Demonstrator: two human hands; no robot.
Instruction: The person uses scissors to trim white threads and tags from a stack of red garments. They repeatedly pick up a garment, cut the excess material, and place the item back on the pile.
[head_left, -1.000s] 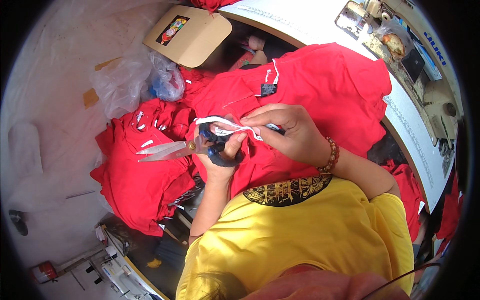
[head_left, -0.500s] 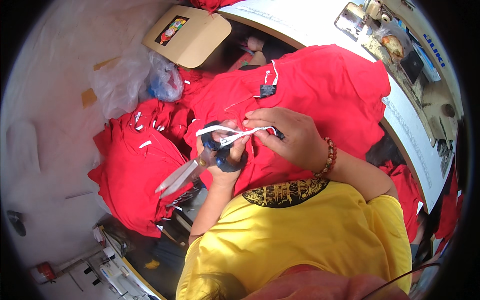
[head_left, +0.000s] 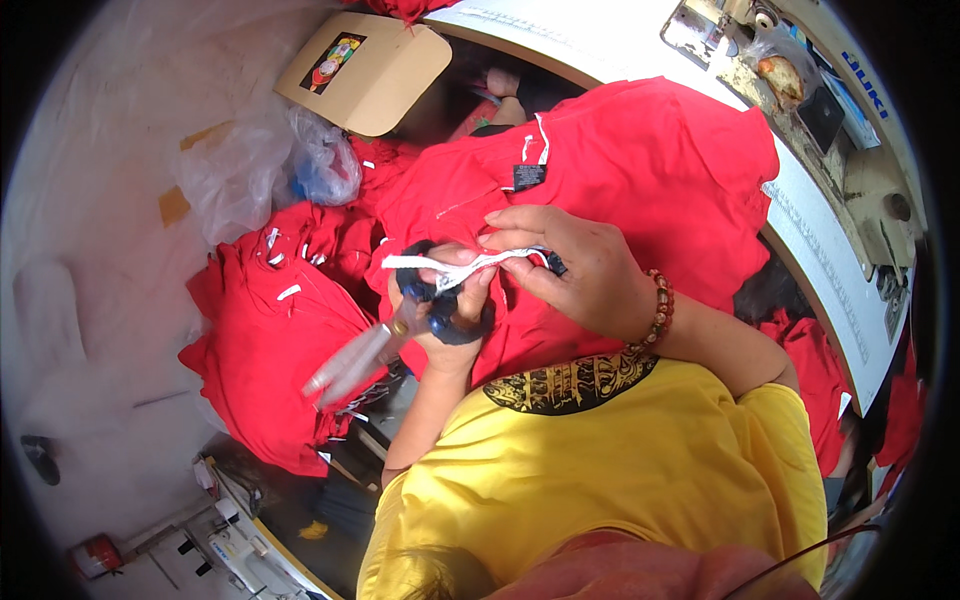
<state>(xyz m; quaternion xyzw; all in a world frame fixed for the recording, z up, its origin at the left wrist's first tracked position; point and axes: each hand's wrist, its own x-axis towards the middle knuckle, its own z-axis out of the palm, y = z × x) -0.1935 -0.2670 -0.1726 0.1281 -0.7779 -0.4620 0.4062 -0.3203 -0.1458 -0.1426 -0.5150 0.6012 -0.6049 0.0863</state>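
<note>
A red garment is spread across my lap, with a white strip and a black label on its far part. My left hand is closed around dark-handled scissors, whose blurred blades point down to the left. The same hand's thumb and fingers also pinch a narrow white tape at the garment. My right hand, wearing a beaded bracelet, grips the tape's right part, near a small dark piece by its fingers. Where the tape joins the cloth is hidden by my fingers.
More red garments lie piled at my left. Behind them are clear plastic bags and a cardboard box flap. A white sewing table curves along the right, bearing a sewing machine. Another machine stands at lower left.
The white tape's two strands at the left now lie together as one band. The scissor blades have swung slightly downward. My right hand stays almost in place.
</note>
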